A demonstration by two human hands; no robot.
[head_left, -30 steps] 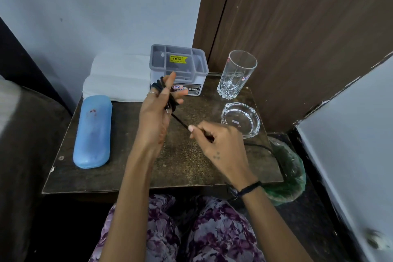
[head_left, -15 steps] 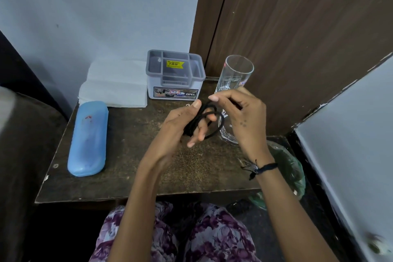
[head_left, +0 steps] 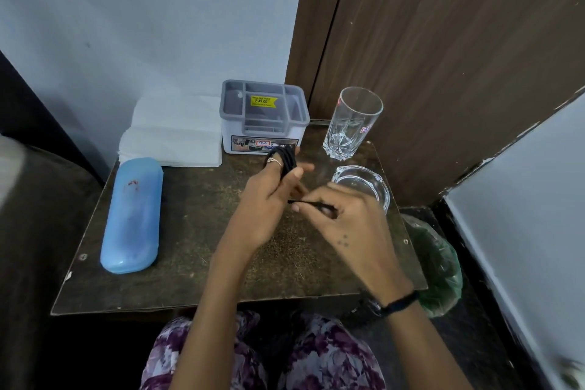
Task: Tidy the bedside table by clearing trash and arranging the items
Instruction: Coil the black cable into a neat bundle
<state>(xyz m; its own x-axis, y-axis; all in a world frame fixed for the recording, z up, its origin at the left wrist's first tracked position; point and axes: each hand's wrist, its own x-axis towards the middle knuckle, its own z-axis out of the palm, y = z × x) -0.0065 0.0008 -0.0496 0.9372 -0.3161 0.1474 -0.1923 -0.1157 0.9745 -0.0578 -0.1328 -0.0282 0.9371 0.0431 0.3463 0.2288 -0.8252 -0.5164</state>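
Winding a black cord (head_left: 286,159) around the left hand (head_left: 269,199) fingers, the right hand (head_left: 342,218) pinched its loose end just beside, both above the desk (head_left: 196,231). Blue case (head_left: 131,215) lay left, glass (head_left: 353,123) and ashtray (head_left: 364,184) right.

Ring, black wristband (head_left: 399,301), floral trousers (head_left: 329,358) (purple-white).

A pale blue wall (head_left: 126,25) meets a dark wooden door (head_left: 459,41), a dark bed edge (head_left: 34,215) at left.
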